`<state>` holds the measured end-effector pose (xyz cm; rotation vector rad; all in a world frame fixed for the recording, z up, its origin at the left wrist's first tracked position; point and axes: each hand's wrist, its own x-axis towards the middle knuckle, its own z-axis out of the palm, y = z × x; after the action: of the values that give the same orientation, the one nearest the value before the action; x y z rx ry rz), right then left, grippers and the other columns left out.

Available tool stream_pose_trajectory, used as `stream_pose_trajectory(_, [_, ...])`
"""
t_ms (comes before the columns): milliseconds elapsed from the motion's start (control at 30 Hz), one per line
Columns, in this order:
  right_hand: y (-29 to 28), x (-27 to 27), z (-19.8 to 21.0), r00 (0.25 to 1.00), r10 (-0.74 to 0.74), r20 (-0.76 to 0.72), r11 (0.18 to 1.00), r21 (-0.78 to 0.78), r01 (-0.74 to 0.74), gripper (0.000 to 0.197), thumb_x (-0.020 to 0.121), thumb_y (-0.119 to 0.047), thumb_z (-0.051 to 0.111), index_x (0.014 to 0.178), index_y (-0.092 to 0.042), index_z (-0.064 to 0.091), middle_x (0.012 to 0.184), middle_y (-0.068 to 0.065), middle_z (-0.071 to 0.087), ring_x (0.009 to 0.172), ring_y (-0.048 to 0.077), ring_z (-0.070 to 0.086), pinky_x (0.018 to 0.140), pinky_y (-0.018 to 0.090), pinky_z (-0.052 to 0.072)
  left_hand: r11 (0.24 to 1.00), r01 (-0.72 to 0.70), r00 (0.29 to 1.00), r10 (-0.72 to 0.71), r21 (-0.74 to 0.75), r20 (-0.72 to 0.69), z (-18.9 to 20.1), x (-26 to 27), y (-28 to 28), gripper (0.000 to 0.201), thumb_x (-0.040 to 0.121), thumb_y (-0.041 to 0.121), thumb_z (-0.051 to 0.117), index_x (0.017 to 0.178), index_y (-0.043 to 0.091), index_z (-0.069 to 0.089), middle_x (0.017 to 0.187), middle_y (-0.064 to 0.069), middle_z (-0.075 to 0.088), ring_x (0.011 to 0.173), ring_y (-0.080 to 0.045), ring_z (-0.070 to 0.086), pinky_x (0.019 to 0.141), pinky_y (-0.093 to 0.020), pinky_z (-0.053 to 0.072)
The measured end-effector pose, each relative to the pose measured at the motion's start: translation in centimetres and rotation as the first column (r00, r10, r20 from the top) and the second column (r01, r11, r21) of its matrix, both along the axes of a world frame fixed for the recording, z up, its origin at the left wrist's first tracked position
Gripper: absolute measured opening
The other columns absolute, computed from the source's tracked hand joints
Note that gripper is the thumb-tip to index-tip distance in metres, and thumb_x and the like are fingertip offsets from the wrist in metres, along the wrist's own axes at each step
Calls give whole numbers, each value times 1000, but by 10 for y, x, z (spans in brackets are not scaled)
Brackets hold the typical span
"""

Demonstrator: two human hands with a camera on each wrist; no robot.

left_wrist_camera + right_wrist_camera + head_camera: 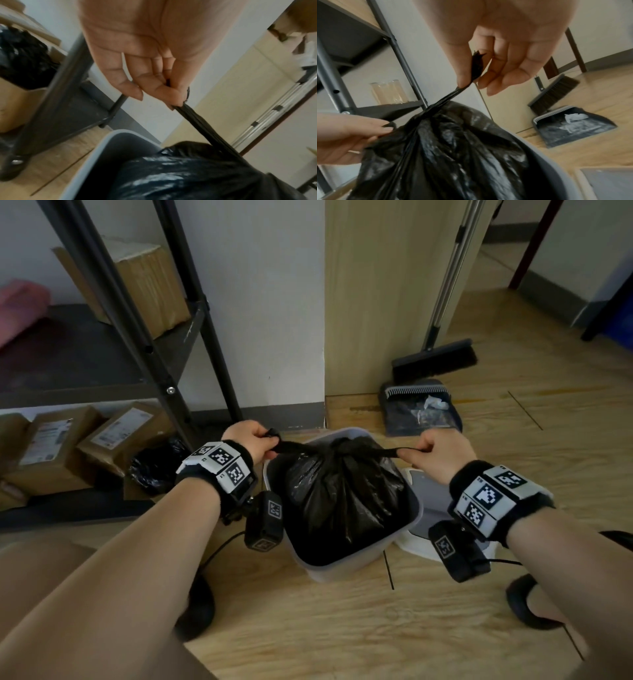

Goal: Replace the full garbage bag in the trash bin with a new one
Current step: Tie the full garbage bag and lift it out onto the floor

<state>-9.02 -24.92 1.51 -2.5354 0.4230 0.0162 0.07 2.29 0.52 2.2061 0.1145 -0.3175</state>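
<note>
A full black garbage bag [342, 491] sits inside the pale grey trash bin [337, 565] on the wooden floor. Its top is gathered into a knot [344, 445], with two twisted ends stretched out sideways. My left hand [255, 441] pinches the left end [193, 121] just left of the bin. My right hand [435, 453] pinches the right end [453, 94] between thumb and fingers, right of the bin. Both ends are pulled taut. In the right wrist view the glossy bag [453, 155] fills the bin, and my left hand [342, 138] shows beside it.
A dark metal shelf rack [137, 337] with cardboard boxes [85, 440] stands at the left, a crumpled black bag [154, 467] under it. A broom [435, 359] and dustpan [421, 412] lie behind the bin. The bin's lid [431, 508] lies at its right.
</note>
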Motion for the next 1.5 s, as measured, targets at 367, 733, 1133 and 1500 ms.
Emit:
stream_pose_trajectory(367, [-14, -17, -24, 979, -53, -197, 998, -43, 46, 37, 89, -31, 59, 82, 5, 68, 94, 24, 71, 91, 38, 65, 80, 40, 51, 977, -45, 994, 64, 207, -85, -38, -6, 24, 23, 87, 20, 62, 66, 19, 54, 63, -1, 62, 83, -24, 68, 87, -40, 54])
stream_pose_trajectory(733, [-24, -7, -38, 971, -111, -211, 985, 107, 136, 15, 88, -16, 60, 93, -4, 66, 89, 13, 71, 76, 20, 65, 70, 28, 50, 881, 162, 971, -61, 445, -231, -34, -7, 24, 26, 89, 27, 57, 100, 6, 66, 96, -14, 71, 95, -31, 67, 83, -39, 52])
stream_pose_trajectory(1133, [30, -2, -42, 942, 155, -296, 924, -294, -244, 45, 82, -37, 65, 120, -17, 51, 117, 6, 63, 112, 26, 56, 100, 39, 39, 607, 316, 835, -542, 729, 89, -24, -30, -30, 88, 81, 32, 66, 147, 34, 7, 159, 3, 5, 139, -31, 26, 109, -47, 34])
stream_pose_trajectory(1500, [28, -1, -49, 925, 255, -281, 795, -484, -366, 44, 94, -50, 37, 92, -18, 67, 93, 3, 69, 96, 23, 62, 96, 35, 34, 543, 537, 786, -601, 645, -148, -34, -26, -38, 32, 95, 33, 46, 117, 19, 64, 115, -6, 65, 109, -24, 58, 91, -32, 43])
